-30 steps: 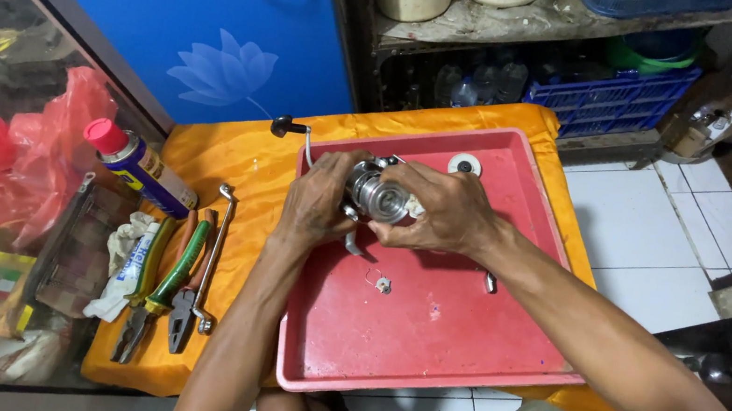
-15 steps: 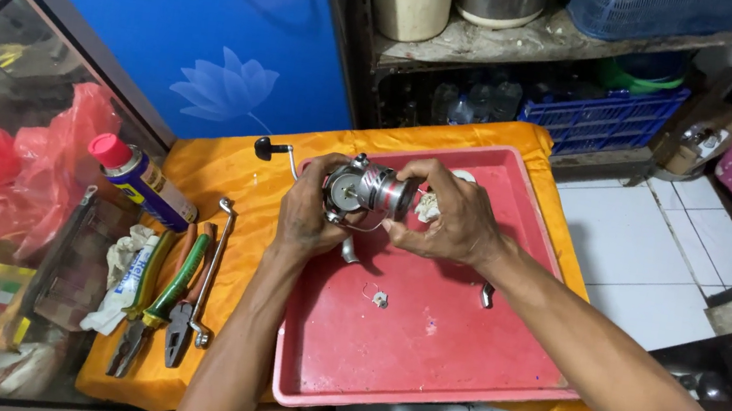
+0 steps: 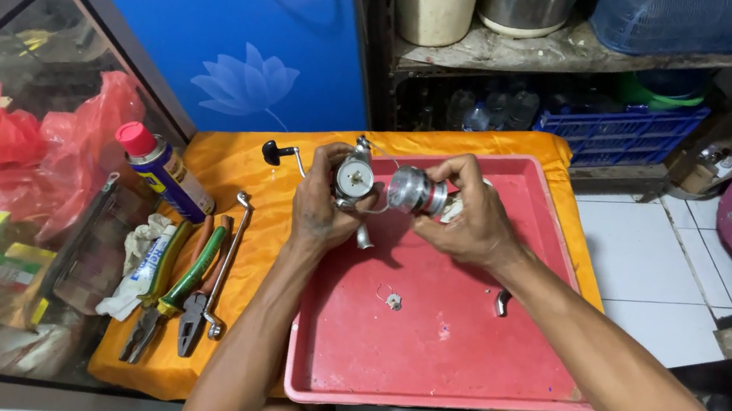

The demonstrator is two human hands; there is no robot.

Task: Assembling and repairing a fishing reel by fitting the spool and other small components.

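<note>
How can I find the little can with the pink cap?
Look at the orange cloth to the left of the big red plastic tray. At its far left corner, beside the red plastic bags, lies a small dark-blue and yellow spray can, tilted. Its round pink cap sets it apart from the long pliers below it.

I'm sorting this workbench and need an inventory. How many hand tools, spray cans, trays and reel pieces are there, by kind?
Pliers: 2
Wrench: 1
Spray can: 1
Red tray: 1
Reel pieces in hands: 2, reel body in left hand, spool in right hand
Total: 7
</note>
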